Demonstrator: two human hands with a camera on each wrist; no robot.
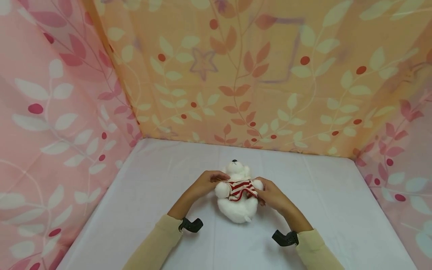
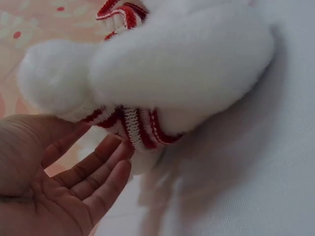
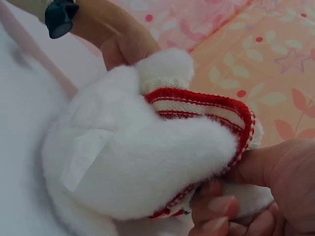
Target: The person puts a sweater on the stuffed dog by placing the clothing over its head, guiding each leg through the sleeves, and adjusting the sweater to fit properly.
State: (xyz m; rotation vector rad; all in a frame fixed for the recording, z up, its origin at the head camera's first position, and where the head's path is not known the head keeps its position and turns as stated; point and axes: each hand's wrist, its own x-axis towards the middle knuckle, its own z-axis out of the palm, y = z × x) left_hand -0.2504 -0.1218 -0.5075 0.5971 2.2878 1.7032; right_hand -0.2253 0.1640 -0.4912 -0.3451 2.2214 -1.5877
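A white plush bear [image 1: 237, 212] in a red-and-white striped knitted sweater [image 1: 241, 189] lies on the white tabletop, its dark nose toward the far side. At the sweater's left side is my left hand [image 1: 209, 182]; in the left wrist view its thumb and index finger pinch the knit beside a round white paw [image 2: 54, 78], the other fingers loosely bent. My right hand [image 1: 271, 193] holds the sweater's right edge. The right wrist view shows that thumb at the red hem [image 3: 248, 120], with curled fingers below. Some fingertips are hidden behind the cloth and plush.
The white-covered table [image 1: 155, 161] surrounds the bear. An orange leaf-patterned cloth [image 1: 189, 93] hangs along the back, with pink patterned cloth [image 1: 77, 123] at both sides. A black wrist device [image 1: 191, 225] sits on the left wrist, and another black device [image 1: 285, 238] on the right.
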